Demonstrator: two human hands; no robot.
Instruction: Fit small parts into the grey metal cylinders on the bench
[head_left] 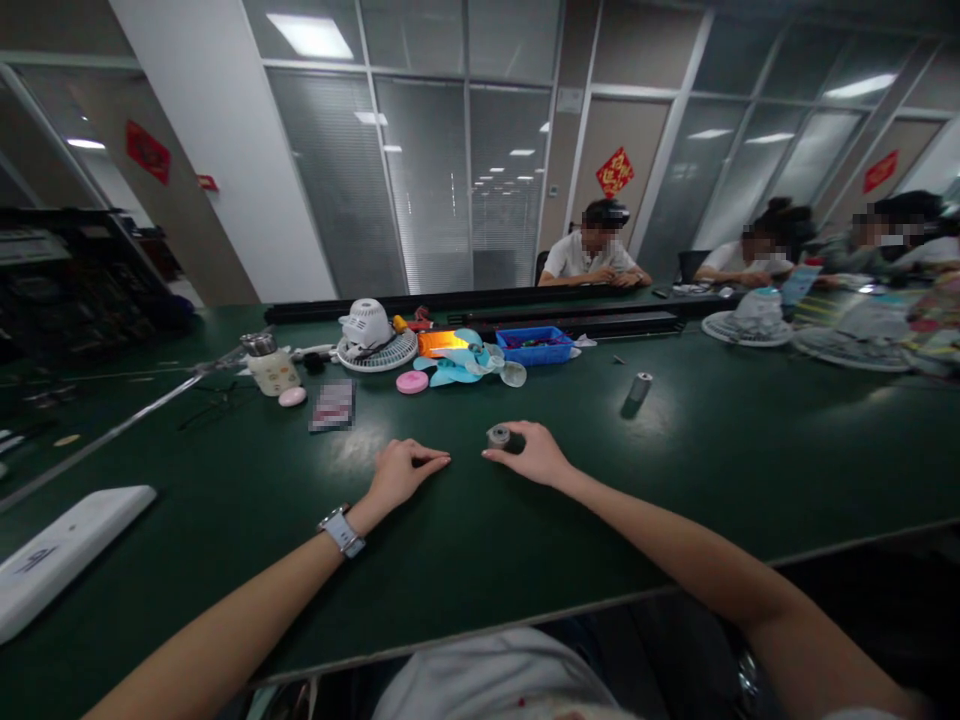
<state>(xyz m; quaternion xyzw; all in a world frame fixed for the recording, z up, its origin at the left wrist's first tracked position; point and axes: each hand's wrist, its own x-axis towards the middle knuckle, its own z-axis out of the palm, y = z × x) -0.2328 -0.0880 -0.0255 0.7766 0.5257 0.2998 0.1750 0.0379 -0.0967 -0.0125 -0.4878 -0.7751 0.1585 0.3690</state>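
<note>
Holding step, I'd say: my right hand (536,455) grasps a metal cylinder (499,436), well in from the desk's (465,570) near edge; left hand (401,470) pinched, nothing visible between. Next calls for steadiness.

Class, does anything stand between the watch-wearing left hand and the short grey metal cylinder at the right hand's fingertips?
Nothing visible does: dark green tabletop lies between the left hand and the short grey metal cylinder. The right hand has its thumb along the cylinder's near side.
</note>
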